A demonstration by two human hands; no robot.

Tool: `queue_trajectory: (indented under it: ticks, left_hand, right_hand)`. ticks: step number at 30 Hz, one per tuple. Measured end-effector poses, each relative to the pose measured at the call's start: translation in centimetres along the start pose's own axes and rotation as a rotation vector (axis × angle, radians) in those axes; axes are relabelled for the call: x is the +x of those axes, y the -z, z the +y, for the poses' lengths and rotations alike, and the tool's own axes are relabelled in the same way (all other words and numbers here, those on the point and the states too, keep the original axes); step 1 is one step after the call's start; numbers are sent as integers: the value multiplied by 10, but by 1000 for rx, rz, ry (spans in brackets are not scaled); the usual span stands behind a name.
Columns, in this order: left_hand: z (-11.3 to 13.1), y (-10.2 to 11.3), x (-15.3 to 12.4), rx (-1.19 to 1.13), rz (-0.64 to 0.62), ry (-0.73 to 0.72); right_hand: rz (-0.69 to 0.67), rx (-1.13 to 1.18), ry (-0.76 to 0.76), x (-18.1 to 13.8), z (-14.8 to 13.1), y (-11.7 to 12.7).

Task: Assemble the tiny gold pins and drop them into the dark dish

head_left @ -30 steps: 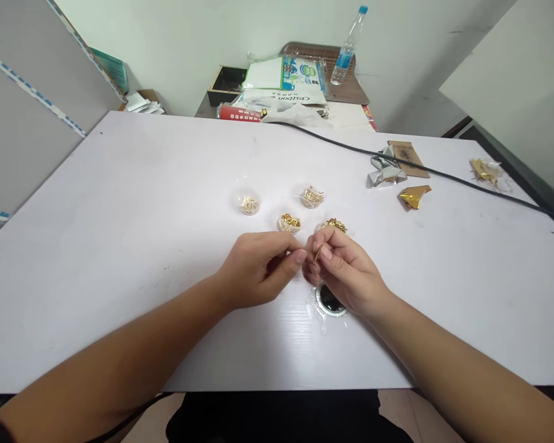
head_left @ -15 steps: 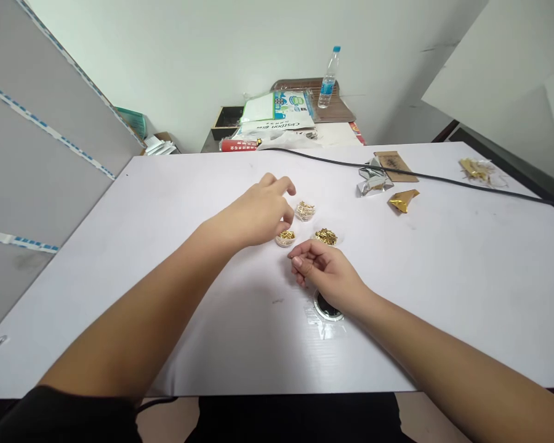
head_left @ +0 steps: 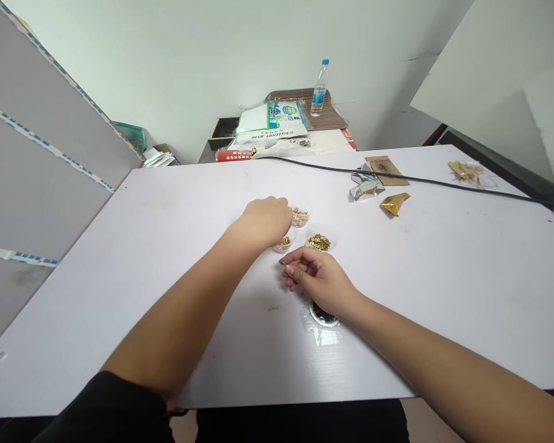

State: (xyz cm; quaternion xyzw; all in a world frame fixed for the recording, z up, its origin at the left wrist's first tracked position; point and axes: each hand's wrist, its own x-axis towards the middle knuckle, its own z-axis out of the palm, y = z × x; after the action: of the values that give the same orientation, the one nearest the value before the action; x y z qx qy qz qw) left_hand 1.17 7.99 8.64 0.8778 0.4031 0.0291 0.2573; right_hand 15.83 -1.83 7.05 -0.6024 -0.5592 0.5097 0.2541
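Three small clear cups hold tiny gold metal pieces: a far cup (head_left: 300, 216), a left cup (head_left: 283, 245) and a right cup (head_left: 320, 242). My left hand (head_left: 268, 220) is over the far and left cups, fingers curled down at the far cup's edge; its fingertips are hidden, as is anything in them. In front of the right cup, my right hand (head_left: 321, 277) pinches a tiny gold piece (head_left: 285, 264) between thumb and index finger. Beneath its wrist lies a round black disc (head_left: 324, 312) with a pale rim, taped to the white table (head_left: 166, 246).
A black cable (head_left: 323, 166) crosses the table's far side. Near it lie silver foil packets (head_left: 367, 189), a gold foil packet (head_left: 396, 203), brown card (head_left: 388, 170) and a bag with gold bits (head_left: 468, 172). A water bottle (head_left: 320, 95) stands beyond the far edge.
My left hand has come down to the far cup, its spread fingers now curled in. The right hand keeps its pinch near the same spot. The whole view has shifted slightly.
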Motion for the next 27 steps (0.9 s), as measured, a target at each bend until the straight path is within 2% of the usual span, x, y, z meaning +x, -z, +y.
queue_trajectory:
  ticks: [9, 18, 23, 27]
  left_hand:
    - [-3, -11, 13, 31, 77, -39]
    - [-11, -10, 8, 9, 91, -99]
    - [-28, -13, 7, -102, 170, -238]
    - [-39, -10, -3, -232, 283, -328]
  right_hand:
    - [5, 2, -44, 0, -3, 0]
    - [15, -42, -60, -1, -6, 0]
    - [20, -44, -52, -2, -4, 0]
    - [11, -33, -37, -2, -4, -1]
